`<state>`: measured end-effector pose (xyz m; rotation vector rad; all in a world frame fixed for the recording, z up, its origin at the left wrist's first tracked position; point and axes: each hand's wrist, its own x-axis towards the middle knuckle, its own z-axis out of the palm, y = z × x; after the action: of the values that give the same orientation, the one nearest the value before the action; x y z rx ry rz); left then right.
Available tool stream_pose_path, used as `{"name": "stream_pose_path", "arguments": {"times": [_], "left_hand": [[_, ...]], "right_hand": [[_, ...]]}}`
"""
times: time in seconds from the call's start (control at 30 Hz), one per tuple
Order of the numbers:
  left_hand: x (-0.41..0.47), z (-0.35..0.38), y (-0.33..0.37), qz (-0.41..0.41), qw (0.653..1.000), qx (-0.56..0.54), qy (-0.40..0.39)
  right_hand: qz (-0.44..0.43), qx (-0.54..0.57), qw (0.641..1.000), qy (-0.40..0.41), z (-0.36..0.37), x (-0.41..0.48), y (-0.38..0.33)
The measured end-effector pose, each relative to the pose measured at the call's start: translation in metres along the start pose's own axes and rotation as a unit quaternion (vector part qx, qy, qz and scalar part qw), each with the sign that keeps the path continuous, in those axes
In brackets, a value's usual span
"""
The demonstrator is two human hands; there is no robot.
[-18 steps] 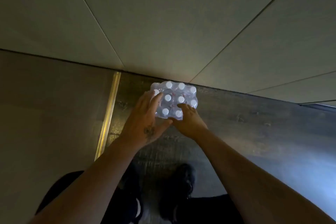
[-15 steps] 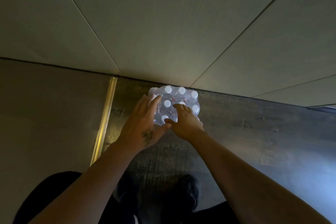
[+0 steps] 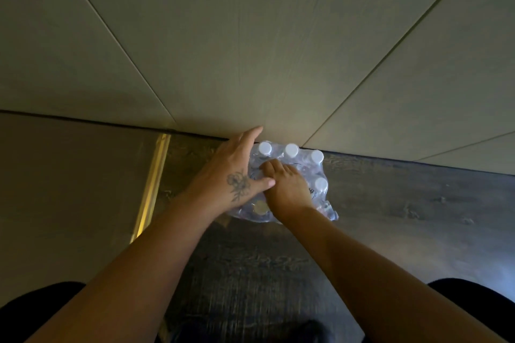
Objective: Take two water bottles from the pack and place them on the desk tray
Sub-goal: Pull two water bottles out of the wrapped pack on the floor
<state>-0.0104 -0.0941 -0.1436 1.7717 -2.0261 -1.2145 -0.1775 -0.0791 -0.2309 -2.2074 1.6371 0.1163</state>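
Note:
A shrink-wrapped pack of water bottles with white caps stands on the dark wood floor against the wall. My left hand lies flat on the pack's left side, fingers stretched toward the wall and thumb across the top. My right hand presses down on the middle of the pack, fingers curled into the plastic wrap between the caps. Whether it grips a bottle is hidden. Three caps show along the far row and one at the right. No desk tray is in view.
A pale panelled wall rises right behind the pack. A brass floor strip runs left of it, beside a lighter floor area. My dark-clothed knees and a shoe show at the bottom edge.
Both hands have moved further over the pack and cover more of its caps. My right hand's fingers have dug into the wrap. The view has come closer to the pack.

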Motion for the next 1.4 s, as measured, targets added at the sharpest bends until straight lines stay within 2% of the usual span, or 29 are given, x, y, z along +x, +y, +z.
{"name": "stream_pose_path", "arguments": {"times": [0.07, 0.17, 0.33, 0.43, 0.53, 0.63, 0.77, 0.83, 0.9, 0.97, 1.0, 1.07, 1.23, 1.4], "left_hand": [[0.001, 0.005, 0.0, -0.01, 0.997, -0.064, 0.028], [0.003, 0.012, -0.004, -0.015, 0.996, -0.086, 0.022], [0.016, 0.017, -0.005, -0.016, 0.994, -0.101, -0.039], [0.026, 0.023, -0.01, -0.008, 0.993, -0.107, -0.047], [0.031, 0.03, -0.02, 0.012, 0.983, -0.184, -0.015], [0.029, 0.03, -0.012, 0.029, 0.983, -0.172, 0.047], [0.03, 0.025, -0.006, 0.031, 0.98, -0.181, 0.07], [0.032, 0.028, -0.01, 0.025, 0.98, -0.184, 0.075], [0.033, 0.029, -0.012, 0.012, 0.979, -0.19, 0.074], [0.033, 0.028, -0.012, -0.002, 0.978, -0.193, 0.073], [0.033, 0.026, -0.012, -0.008, 0.978, -0.198, 0.071], [0.032, 0.023, -0.011, -0.012, 0.976, -0.207, 0.071], [0.03, 0.021, -0.007, -0.039, 0.965, -0.241, 0.098], [0.029, 0.022, -0.009, -0.05, 0.963, -0.246, 0.099]], "right_hand": [[-0.005, 0.006, 1.0, -0.007, -0.006, -0.002, -0.002], [-0.009, 0.01, 1.0, -0.006, -0.026, -0.004, -0.002], [-0.015, 0.021, 0.996, 0.081, -0.086, -0.01, 0.0], [-0.021, 0.07, 0.988, 0.134, -0.119, -0.019, 0.002], [-0.042, 0.103, 0.977, 0.181, -0.139, -0.022, 0.003], [-0.047, 0.129, 0.966, 0.218, -0.145, -0.02, 0.002], [-0.08, 0.2, 0.942, 0.257, -0.141, -0.019, 0.001], [-0.063, 0.278, 0.929, 0.237, -0.135, -0.012, 0.008], [-0.003, 0.278, 0.945, 0.175, -0.122, -0.005, 0.021], [0.025, 0.127, 0.991, 0.042, -0.099, 0.001, 0.035], [0.032, 0.058, 0.997, -0.029, -0.085, 0.002, 0.04], [0.049, 0.024, 0.993, -0.109, -0.062, 0.001, 0.043], [0.04, 0.03, 0.995, -0.084, -0.031, 0.003, 0.048], [0.056, 0.072, 0.992, -0.091, -0.041, 0.011, 0.052]]}}
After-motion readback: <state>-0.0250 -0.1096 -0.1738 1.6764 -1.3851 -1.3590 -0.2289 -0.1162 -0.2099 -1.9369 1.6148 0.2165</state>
